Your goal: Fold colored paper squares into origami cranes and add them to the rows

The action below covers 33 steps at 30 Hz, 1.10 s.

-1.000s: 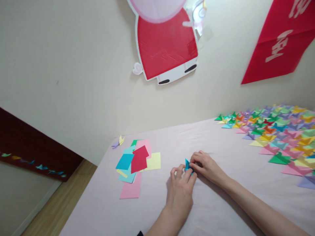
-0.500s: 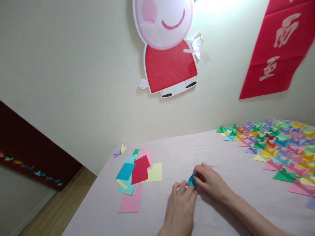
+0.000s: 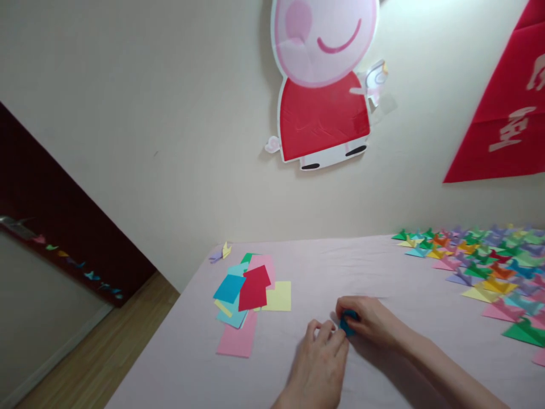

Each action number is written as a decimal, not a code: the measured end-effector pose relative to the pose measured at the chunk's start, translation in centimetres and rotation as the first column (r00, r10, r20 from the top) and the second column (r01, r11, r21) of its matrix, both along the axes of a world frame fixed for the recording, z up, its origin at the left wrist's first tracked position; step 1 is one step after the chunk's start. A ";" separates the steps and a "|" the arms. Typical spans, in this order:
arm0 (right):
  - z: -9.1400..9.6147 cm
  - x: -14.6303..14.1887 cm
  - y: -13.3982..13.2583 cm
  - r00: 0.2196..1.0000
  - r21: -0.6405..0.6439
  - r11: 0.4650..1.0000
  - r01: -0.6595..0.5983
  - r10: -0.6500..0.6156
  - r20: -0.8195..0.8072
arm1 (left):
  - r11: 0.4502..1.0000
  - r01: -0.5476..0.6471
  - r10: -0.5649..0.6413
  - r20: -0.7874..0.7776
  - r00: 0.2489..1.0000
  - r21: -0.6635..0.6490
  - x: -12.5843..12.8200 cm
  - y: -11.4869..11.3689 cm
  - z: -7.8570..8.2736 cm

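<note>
A small piece of folded blue paper (image 3: 349, 322) is just above or on the pink-covered table, partly hidden by fingers. My right hand (image 3: 372, 321) pinches it between thumb and fingers from the right. Close on its left, my left hand (image 3: 320, 360) has its fingers bent, with the index fingertip and thumb side at the paper's lower left edge. The left thumb is hidden behind the hand, so its exact grip does not show.
Loose coloured paper sheets, a red one (image 3: 254, 288) on top, lie left of my hands. Two small folded papers (image 3: 221, 253) rest at the far left corner. Rows of folded paper cranes (image 3: 496, 284) cover the right side. A wall (image 3: 191, 170) stands behind the table (image 3: 179, 352).
The view has swung left, so everything sits further right. The blue paper has turned within my right fingers and shows less beside my left hand.
</note>
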State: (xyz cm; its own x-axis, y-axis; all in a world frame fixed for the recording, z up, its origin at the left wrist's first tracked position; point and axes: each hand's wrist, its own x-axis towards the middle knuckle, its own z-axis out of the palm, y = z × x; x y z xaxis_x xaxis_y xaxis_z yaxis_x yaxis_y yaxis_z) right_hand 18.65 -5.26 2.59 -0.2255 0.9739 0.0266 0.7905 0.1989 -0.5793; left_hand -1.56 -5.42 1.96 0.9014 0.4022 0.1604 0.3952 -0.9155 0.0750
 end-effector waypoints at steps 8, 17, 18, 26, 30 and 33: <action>-0.4 0.5 -1.5 0.983 0.025 0.999 -0.024 0.029 -0.181 | 0.996 -0.086 0.086 -0.002 0.996 -0.034 -0.5 -0.8 -0.2; -1.7 0.6 -1.7 0.984 0.104 0.992 0.072 -0.054 -0.168 | 0.996 -0.084 0.082 -0.077 0.994 -0.018 0.0 -1.2 -0.4; -1.7 0.6 -1.8 0.984 0.102 0.992 0.080 -0.063 -0.168 | 0.995 -0.095 0.094 -0.091 0.991 -0.010 0.2 -1.3 -0.4; -1.9 0.7 -1.8 0.971 0.078 0.986 0.145 -0.127 -0.205 | 0.989 -0.134 0.136 -0.040 0.990 0.056 2.4 -2.4 -2.8; -1.8 0.6 -1.8 0.968 0.071 0.986 0.151 -0.133 -0.211 | 0.973 -0.230 0.229 0.022 0.973 0.026 3.3 -2.8 -4.4; -1.7 0.8 -1.9 0.966 0.081 0.984 0.157 -0.136 -0.220 | 0.967 -0.255 0.256 0.039 0.966 -0.011 3.4 -3.0 -4.8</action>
